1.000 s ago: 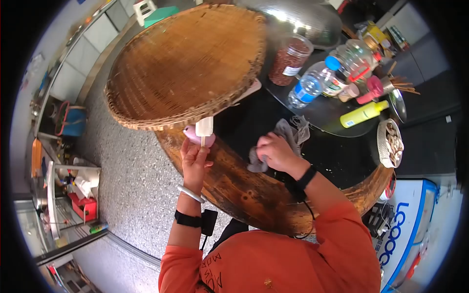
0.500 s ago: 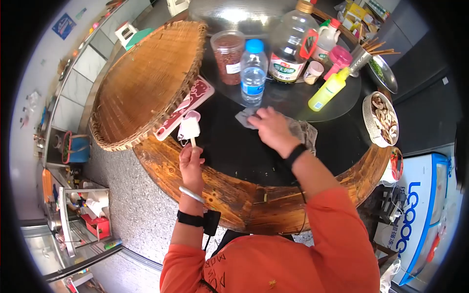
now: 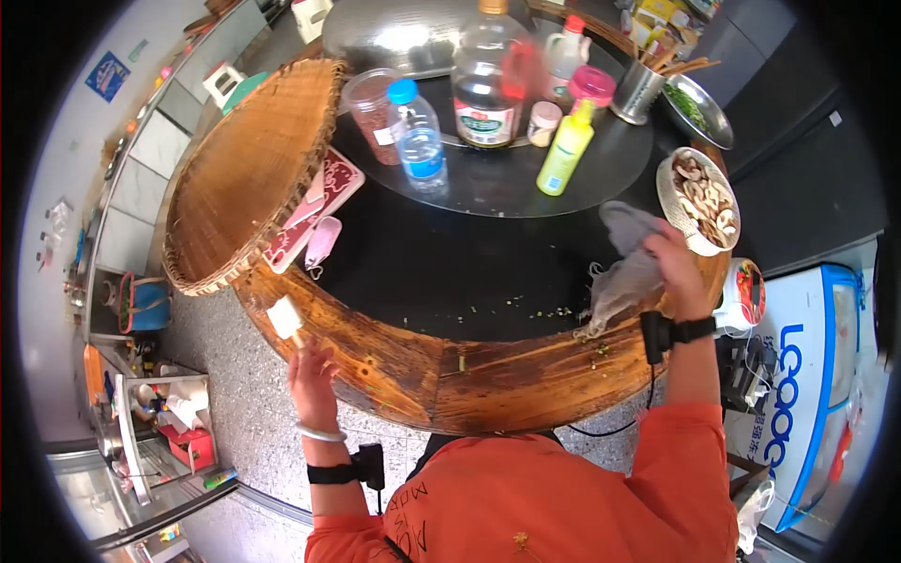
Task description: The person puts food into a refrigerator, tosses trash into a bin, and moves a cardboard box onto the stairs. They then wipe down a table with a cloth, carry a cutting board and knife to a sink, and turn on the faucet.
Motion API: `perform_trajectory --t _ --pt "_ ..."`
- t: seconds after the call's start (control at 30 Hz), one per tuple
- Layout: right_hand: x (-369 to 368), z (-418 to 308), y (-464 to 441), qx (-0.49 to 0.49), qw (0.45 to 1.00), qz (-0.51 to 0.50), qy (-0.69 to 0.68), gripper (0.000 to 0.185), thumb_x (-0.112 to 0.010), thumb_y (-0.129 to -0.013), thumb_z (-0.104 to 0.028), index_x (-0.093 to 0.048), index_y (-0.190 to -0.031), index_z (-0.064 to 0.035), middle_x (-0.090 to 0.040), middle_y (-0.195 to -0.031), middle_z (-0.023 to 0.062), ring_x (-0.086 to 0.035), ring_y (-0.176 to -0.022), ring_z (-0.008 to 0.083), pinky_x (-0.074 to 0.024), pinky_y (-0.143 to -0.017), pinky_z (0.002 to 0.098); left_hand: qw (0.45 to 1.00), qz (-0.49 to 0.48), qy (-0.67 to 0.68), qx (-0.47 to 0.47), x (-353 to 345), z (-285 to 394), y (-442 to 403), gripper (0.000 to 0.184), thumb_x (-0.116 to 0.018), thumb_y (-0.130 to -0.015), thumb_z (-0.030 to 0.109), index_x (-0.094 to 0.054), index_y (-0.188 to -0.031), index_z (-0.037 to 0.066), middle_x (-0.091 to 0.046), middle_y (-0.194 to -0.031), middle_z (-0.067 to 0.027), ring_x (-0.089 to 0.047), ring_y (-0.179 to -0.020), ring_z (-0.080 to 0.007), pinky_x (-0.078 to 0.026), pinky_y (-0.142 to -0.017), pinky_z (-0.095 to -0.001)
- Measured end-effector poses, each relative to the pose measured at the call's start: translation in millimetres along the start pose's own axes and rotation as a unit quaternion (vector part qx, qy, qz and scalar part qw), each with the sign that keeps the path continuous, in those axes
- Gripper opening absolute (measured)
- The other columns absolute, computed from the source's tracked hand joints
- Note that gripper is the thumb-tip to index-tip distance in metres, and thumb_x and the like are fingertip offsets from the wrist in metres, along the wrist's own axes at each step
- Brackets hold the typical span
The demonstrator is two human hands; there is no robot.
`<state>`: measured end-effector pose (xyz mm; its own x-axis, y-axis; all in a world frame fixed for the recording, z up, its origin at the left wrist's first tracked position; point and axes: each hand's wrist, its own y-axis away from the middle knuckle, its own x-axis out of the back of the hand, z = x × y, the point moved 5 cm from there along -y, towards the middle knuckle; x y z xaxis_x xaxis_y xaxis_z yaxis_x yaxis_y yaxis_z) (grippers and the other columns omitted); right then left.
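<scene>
My left hand (image 3: 313, 375) is closed on the stick of a white ice pop (image 3: 284, 318), just off the wooden rim of the round table (image 3: 488, 380). At the right side of the table, my right hand (image 3: 678, 267) grips a grey cloth (image 3: 627, 267), which hangs down over the black tabletop. Small green and pale crumbs (image 3: 554, 311) lie between the hands near the front rim. Just beyond the cloth is a white basket of sliced mushrooms (image 3: 702, 202).
A large woven tray (image 3: 249, 178) leans over the left edge beside a red patterned board (image 3: 328, 192) and a pink case (image 3: 322, 241). On the turntable stand a water bottle (image 3: 418, 141), a sauce bottle (image 3: 488, 84), a yellow bottle (image 3: 568, 150) and a jar (image 3: 371, 108).
The view has shifted. My right hand has moved with the cloth from the middle to the right side, lifting part of it. My left hand has drawn the ice pop back toward the near left.
</scene>
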<state>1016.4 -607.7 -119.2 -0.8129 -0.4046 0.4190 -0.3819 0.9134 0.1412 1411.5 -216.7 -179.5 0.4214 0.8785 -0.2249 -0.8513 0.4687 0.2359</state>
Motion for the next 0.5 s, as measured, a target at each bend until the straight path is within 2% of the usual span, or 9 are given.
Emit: perform_trajectory --t 0.03,0.1,0.17,0.2,0.23,0.3,0.37,0.43,0.5 --pt "20 -3 15 0.008 0.998 0.024 -0.057 0.035 -0.06 -0.07 -0.023 -0.056 -0.1 -0.004 -0.058 -0.09 0.0121 -0.054 -0.085 0.0195 -0.0422 -0.077 0.0298 1.0 0.006 0.011 -0.003 -2 6 7 0.018 -0.047 -0.087 0.02 -0.053 -0.093 0.004 -0.056 -0.102 -0.0084 -0.058 -0.077 -0.0159 -0.046 -0.056 -0.0254" --pt "48 23 31 -0.013 0.999 0.02 -0.047 0.039 -0.061 -0.07 -0.025 -0.055 -0.102 -0.0037 -0.056 -0.095 0.0133 -0.053 -0.09 0.021 -0.0404 -0.081 0.031 1.0 -0.004 0.024 -0.012 4 1 11 0.017 -0.047 -0.087 0.02 -0.053 -0.093 0.005 -0.055 -0.102 -0.0091 -0.058 -0.077 -0.016 -0.047 -0.056 -0.0258" --pt "40 61 47 -0.032 0.999 0.008 -0.037 0.042 -0.062 -0.07 -0.027 -0.054 -0.104 -0.0033 -0.055 -0.101 0.0145 -0.051 -0.096 0.0225 -0.0386 -0.084 0.0322 0.999 -0.012 -0.014 -0.032 5 4 19 0.016 -0.047 -0.086 0.019 -0.053 -0.092 0.006 -0.056 -0.102 -0.0095 -0.058 -0.077 -0.0154 -0.048 -0.057 -0.026" --pt "27 84 57 0.099 0.967 0.103 0.21 0.04 -0.062 -0.07 -0.025 -0.055 -0.104 -0.0043 -0.054 -0.102 0.0147 -0.05 -0.097 0.0241 -0.0383 -0.085 0.0345 0.999 -0.005 -0.017 -0.035 4 6 25 0.016 -0.047 -0.086 0.019 -0.053 -0.092 0.006 -0.056 -0.102 -0.0095 -0.058 -0.077 -0.0154 -0.048 -0.057 -0.026" --pt "12 88 65 0.224 0.851 0.191 0.435 0.039 -0.062 -0.069 -0.023 -0.055 -0.103 -0.0053 -0.053 -0.103 0.015 -0.049 -0.098 0.0258 -0.0379 -0.086 0.0368 0.999 0.006 -0.016 -0.03 0 7 31 0.016 -0.047 -0.086 0.019 -0.054 -0.092 0.006 -0.056 -0.102 -0.0095 -0.058 -0.076 -0.015 -0.048 -0.057 -0.026" --pt "-21 55 68 0.236 0.866 0.155 0.412 0.039 -0.061 -0.068 -0.02 -0.054 -0.104 -0.0045 -0.052 -0.102 0.0144 -0.049 -0.096 0.0281 -0.039 -0.084 0.0363 0.999 0.024 -0.015 -0.027 -9 9 41 0.015 -0.047 -0.086 0.019 -0.054 -0.092 0.006 -0.056 -0.101 -0.0094 -0.058 -0.076 -0.0147 -0.048 -0.057 -0.026" --pt "-51 36 66 0.246 0.878 0.118 0.394 0.039 -0.06 -0.068 -0.017 -0.053 -0.104 -0.0037 -0.052 -0.1 0.0138 -0.048 -0.095 0.0305 -0.04 -0.083 0.0359 0.998 0.02 0.054 -0.008 -20 9 49 0.015 -0.048 -0.086 0.018 -0.055 -0.091 0.006 -0.056 -0.1 -0.0089 -0.058 -0.075 -0.0143 -0.047 -0.058 -0.0263" --pt "-78 29 42 0.273 0.93 -0.006 0.248 0.033 -0.059 -0.065 -0.016 -0.056 -0.098 -0.0077 -0.052 -0.101 0.0113 -0.046 -0.097 0.0314 -0.0416 -0.079 0.0383 0.996 0.056 0.063 0.0 -18 10 56 0.016 -0.048 -0.086 0.019 -0.054 -0.092 0.006 -0.056 -0.1 -0.009 -0.058 -0.076 -0.0148 -0.047 -0.058 -0.0267" --pt "-88 12 15 0.253 0.933 0.02 0.255 0.03 -0.058 -0.066 -0.016 -0.056 -0.095 -0.0073 -0.051 -0.1 0.0109 -0.046 -0.097 0.0314 -0.0423 -0.076 0.0385 0.998 0.036 0.02 -0.036 -15 15 61 0.016 -0.048 -0.086 0.019 -0.054 -0.093 0.006 -0.056 -0.101 -0.0097 -0.058 -0.076 -0.0154 -0.047 -0.058 -0.0267"
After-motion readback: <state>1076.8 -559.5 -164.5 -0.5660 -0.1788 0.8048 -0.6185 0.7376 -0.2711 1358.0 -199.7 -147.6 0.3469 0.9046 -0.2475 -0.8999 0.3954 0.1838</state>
